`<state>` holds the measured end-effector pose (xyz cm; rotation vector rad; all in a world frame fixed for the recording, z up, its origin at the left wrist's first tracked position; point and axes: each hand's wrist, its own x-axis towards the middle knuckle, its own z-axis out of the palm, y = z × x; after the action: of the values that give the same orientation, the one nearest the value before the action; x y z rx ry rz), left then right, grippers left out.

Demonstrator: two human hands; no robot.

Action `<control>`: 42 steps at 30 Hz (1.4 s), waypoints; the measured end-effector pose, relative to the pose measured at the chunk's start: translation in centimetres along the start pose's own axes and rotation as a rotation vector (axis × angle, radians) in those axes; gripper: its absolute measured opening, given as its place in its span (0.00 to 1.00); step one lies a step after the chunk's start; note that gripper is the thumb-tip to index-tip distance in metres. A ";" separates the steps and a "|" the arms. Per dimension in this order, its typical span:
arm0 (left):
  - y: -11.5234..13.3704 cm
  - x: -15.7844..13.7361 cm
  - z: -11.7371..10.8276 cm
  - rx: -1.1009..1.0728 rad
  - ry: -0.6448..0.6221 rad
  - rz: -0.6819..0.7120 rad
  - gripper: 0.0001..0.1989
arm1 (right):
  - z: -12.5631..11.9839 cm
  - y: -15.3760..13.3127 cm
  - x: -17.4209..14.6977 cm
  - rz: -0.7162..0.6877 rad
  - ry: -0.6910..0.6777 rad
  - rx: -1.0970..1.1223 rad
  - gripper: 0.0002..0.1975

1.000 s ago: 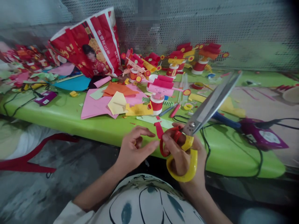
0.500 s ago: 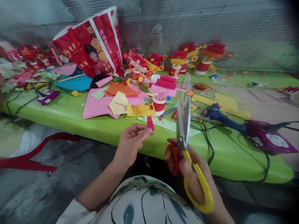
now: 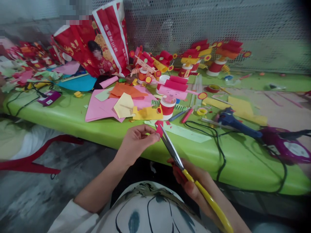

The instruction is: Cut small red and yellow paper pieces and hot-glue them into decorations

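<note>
Between the thumb and fingers of my left hand [image 3: 138,142] is a small piece of red paper [image 3: 159,128], held just off the table's front edge. My right hand [image 3: 194,181] grips scissors [image 3: 188,174] with yellow and red handles. Their blades point up and left, and the tips reach the red paper's right side; I cannot tell whether they are cutting into it. Beyond my hands stands a paper figure [image 3: 171,94] with a pink face and red rolled top on a red and white cup. A pale green paper strip [image 3: 184,132] and red scraps lie close by.
A glue gun [image 3: 238,124] with its cable and a purple box [image 3: 286,147] lie at right. Pink paper sheets [image 3: 97,108] and a yellow piece [image 3: 147,113] are left of the figure. Behind stand a red bag [image 3: 109,38] and several paper figures [image 3: 216,66].
My right hand has swung the scissors down and left, bringing the blade tips from upright to the red paper. My left hand keeps its pinch, with the paper slightly turned.
</note>
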<state>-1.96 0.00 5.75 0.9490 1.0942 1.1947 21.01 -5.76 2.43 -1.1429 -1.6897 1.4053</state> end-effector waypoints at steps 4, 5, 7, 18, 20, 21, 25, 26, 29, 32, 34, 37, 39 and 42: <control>0.1 0.4 -0.1 0.069 -0.019 0.015 0.09 | 0.4 -0.9 0.8 0.053 -0.056 0.049 0.43; 0.0 0.4 -0.2 0.086 -0.020 0.025 0.09 | 0.4 -1.1 1.1 0.064 -0.073 0.067 0.43; -0.1 0.5 -0.4 0.110 -0.018 0.050 0.10 | 0.4 -1.4 1.4 0.093 -0.091 0.105 0.44; -0.2 0.8 -0.8 0.143 -0.024 0.060 0.10 | 0.8 -1.8 1.4 0.151 -0.065 0.115 0.45; 0.0 0.9 -0.9 0.126 -0.034 0.035 0.10 | 0.8 -1.7 1.4 0.150 -0.057 0.104 0.45; 0.1 1.0 -0.9 0.112 -0.044 0.015 0.10 | 0.8 -1.7 1.4 0.148 -0.056 0.102 0.45; 0.7 0.7 -0.8 0.087 -0.098 -0.041 0.14 | 0.8 -1.5 1.5 0.136 -0.048 0.118 0.46; 0.7 0.6 -0.8 0.105 -0.094 -0.039 0.15 | 0.8 -1.4 1.5 0.132 -0.048 0.123 0.46; 0.3 0.4 -0.4 0.145 -0.061 -0.014 0.16 | 0.9 -1.5 1.6 0.113 -0.052 0.123 0.44; -0.2 0.5 -0.1 0.122 -0.023 0.016 0.14 | 1.0 -1.5 1.6 0.101 -0.037 0.093 0.41; -0.3 0.6 -0.1 0.095 -0.003 0.020 0.12 | 1.1 -1.5 1.5 0.096 -0.023 0.075 0.41; 0.0 0.7 -0.2 0.042 -0.009 -0.001 0.11 | 1.1 -1.5 1.5 0.101 -0.010 0.071 0.41; 0.2 0.7 -0.4 0.023 -0.021 -0.009 0.12 | 1.1 -1.4 1.5 0.120 -0.006 0.072 0.42; 0.3 0.7 -0.7 0.021 -0.036 -0.002 0.12 | 1.1 -1.4 1.6 0.140 -0.013 0.083 0.44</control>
<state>-2.66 0.69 5.81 0.9811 1.0809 1.1623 19.09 -4.77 3.51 -1.2281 -1.5706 1.5561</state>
